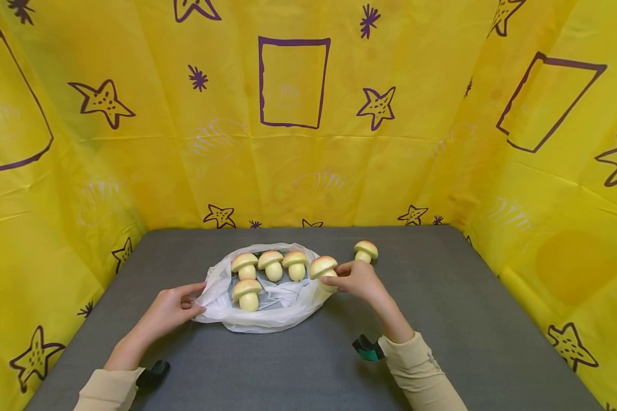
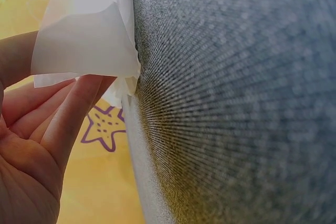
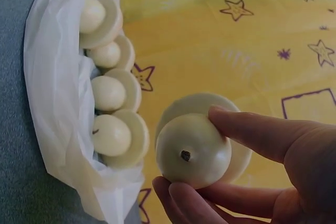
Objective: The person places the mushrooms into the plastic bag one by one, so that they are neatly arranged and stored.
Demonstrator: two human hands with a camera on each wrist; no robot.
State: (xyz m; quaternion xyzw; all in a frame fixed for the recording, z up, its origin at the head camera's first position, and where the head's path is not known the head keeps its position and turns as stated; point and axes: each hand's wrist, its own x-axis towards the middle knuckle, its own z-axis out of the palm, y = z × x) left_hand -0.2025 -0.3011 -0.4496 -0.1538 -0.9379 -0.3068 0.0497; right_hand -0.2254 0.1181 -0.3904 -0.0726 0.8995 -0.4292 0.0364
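A white plastic bag [image 1: 277, 325] lies spread open on the dark table, with several mushrooms [image 1: 271, 266] with tan caps and pale round stems inside it. My left hand [image 1: 167, 311] pinches the bag's left edge between thumb and fingers; the left wrist view shows the thin plastic [image 2: 86, 45] between them. Over the bag's right rim, my right hand [image 1: 357, 279] holds another mushroom [image 1: 322, 266] by its stem. Seen from below in the right wrist view, that mushroom [image 3: 193, 150] has a dark spot on its stem end.
One more mushroom [image 1: 365, 251] stands on the table [image 1: 267, 371], behind and to the right of my right hand. Yellow cloth [image 1: 298, 171] with purple drawings hangs at the back and both sides. Dark bands [image 1: 368, 348] are on both wrists.
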